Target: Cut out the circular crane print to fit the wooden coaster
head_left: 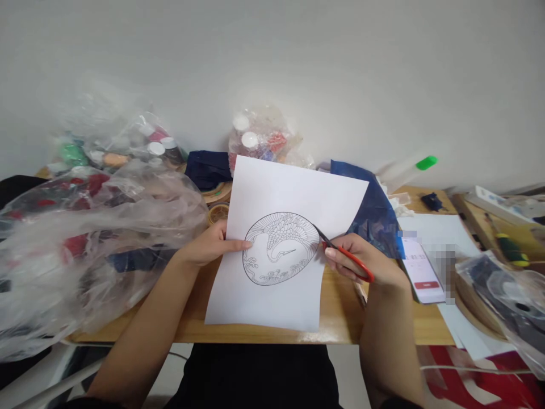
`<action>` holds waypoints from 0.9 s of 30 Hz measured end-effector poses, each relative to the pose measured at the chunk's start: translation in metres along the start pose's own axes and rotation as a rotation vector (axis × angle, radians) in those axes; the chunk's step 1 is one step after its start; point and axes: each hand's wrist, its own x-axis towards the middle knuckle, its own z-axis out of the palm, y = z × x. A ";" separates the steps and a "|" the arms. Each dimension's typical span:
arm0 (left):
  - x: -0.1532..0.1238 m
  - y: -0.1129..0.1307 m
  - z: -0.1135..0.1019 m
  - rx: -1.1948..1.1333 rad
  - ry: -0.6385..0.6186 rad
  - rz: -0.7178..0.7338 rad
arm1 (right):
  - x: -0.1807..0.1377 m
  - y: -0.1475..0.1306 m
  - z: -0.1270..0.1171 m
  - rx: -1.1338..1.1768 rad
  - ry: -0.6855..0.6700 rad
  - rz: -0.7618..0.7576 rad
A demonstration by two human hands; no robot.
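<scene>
A white sheet of paper (pixel 293 182) printed with a round line drawing of a crane (pixel 283 247) is held up above the wooden table. My left hand (pixel 208 244) grips its left edge, thumb on the front near the drawing's outline and fingers behind, out of sight. In my right hand (pixel 353 258) are scissors (pixel 347 258) with red handles and dark blades. The blades meet the paper at the right side of the drawing, along its outline. The sheet's right edge is cut through there, with its upper right part bending outward.
Clear plastic bags (pixel 106 244) with coloured items crowd the table's left. Another bag (pixel 266 136) with white-capped jars stands at the back. A roll of tape (pixel 218 212) lies behind the paper. To the right are a phone (pixel 421 270), blue plastic (pixel 374 204) and a green-capped tube (pixel 426 163).
</scene>
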 end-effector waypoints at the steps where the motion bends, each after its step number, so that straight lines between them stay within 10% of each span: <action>1: 0.000 0.000 0.000 -0.001 0.000 0.000 | 0.000 0.000 0.000 -0.002 -0.002 0.002; 16: 0.001 0.000 0.000 0.028 0.064 -0.025 | 0.004 0.003 -0.003 -0.069 -0.025 -0.035; 27: 0.001 -0.003 -0.005 0.020 0.135 -0.054 | -0.019 0.014 -0.037 -0.137 -0.336 -0.106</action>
